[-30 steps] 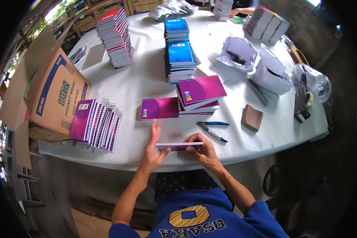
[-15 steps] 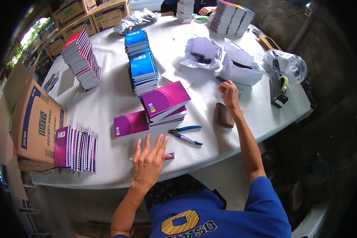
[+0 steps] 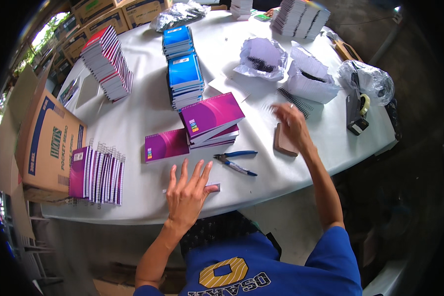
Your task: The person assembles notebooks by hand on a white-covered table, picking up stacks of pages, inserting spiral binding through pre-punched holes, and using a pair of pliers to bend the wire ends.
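Observation:
My left hand (image 3: 186, 191) lies flat with spread fingers near the table's front edge. Beneath it is a thin, narrow pad (image 3: 213, 188), mostly covered by the palm. My right hand (image 3: 292, 121) has its fingers bent together above a brown block (image 3: 285, 142). From its fingertips a thin wire spiral coil (image 3: 267, 107) sticks out, blurred. Just behind that hand lie dark loose coils (image 3: 297, 102). Pliers with blue handles (image 3: 236, 163) rest between my hands. Beyond the left hand are a purple notebook (image 3: 166, 146) and a stack of purple notebooks (image 3: 212, 114).
Blue notebooks (image 3: 185, 71) and red-edged notebooks (image 3: 106, 64) stand in stacks farther back. Purple coil-bound notebooks (image 3: 96, 175) lean by a carton (image 3: 54, 143) at left. Paper-wrapped bundles (image 3: 313, 74) hold dark coils. A tape dispenser (image 3: 355, 116) sits near the right edge.
My right hand has drawn back slightly from the loose coils toward me, a coil now showing at its fingertips. The left hand stays on the pad. The whole view has shifted a little.

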